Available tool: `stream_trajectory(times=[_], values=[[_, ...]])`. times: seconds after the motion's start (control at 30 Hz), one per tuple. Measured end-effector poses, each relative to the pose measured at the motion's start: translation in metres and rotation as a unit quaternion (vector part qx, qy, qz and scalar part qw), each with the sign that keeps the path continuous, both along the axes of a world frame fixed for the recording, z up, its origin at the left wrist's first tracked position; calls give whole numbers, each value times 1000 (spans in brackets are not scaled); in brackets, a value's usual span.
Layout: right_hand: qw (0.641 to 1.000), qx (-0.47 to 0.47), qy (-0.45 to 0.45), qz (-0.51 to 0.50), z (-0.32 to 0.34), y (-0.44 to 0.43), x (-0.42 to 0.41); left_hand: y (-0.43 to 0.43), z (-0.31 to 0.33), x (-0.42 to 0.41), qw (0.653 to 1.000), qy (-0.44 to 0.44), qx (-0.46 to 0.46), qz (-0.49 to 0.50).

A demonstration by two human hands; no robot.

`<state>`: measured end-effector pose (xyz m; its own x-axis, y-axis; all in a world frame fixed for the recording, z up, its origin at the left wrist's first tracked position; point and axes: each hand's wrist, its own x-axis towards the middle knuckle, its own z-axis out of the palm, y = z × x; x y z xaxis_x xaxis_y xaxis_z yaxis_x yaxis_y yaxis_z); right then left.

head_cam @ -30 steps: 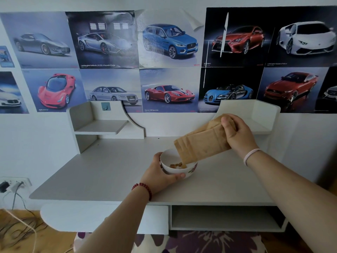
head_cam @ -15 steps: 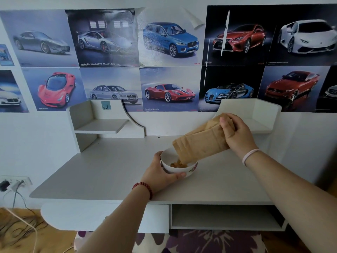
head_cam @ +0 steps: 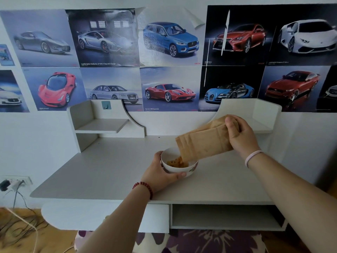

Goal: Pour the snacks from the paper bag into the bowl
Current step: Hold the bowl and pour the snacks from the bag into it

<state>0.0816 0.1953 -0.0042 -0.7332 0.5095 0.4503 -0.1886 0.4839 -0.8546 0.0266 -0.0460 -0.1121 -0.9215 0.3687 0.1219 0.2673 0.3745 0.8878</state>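
A brown paper bag [head_cam: 204, 143] is tilted mouth-down over a small white bowl [head_cam: 189, 169] with a floral pattern on its side. My right hand [head_cam: 240, 136] grips the bag's folded bottom end, raised to the right of the bowl. The bag's mouth reaches into the bowl's right half. Golden-brown snacks [head_cam: 176, 162] lie heaped inside the bowl. My left hand [head_cam: 160, 174] wraps around the bowl's left and front side, thumb along the near rim, holding it on the grey desk [head_cam: 102, 172].
Two small corner shelves stand at the desk's back, the left shelf [head_cam: 102, 125] and the right shelf [head_cam: 262, 115]. An open cubby [head_cam: 224, 216] sits under the desktop. Car posters cover the wall. A wall socket with cables [head_cam: 12, 183] is at the lower left.
More snacks have come out of the bag and the heap in the bowl has grown. Both hands, the bag and the bowl have stayed almost in place.
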Motion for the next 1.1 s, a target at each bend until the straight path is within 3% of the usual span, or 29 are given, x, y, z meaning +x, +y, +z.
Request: stream_trajectory(times=[1.1], values=[[999,42,8,16,11,13,5,0,2,2,1000,0,14,0]])
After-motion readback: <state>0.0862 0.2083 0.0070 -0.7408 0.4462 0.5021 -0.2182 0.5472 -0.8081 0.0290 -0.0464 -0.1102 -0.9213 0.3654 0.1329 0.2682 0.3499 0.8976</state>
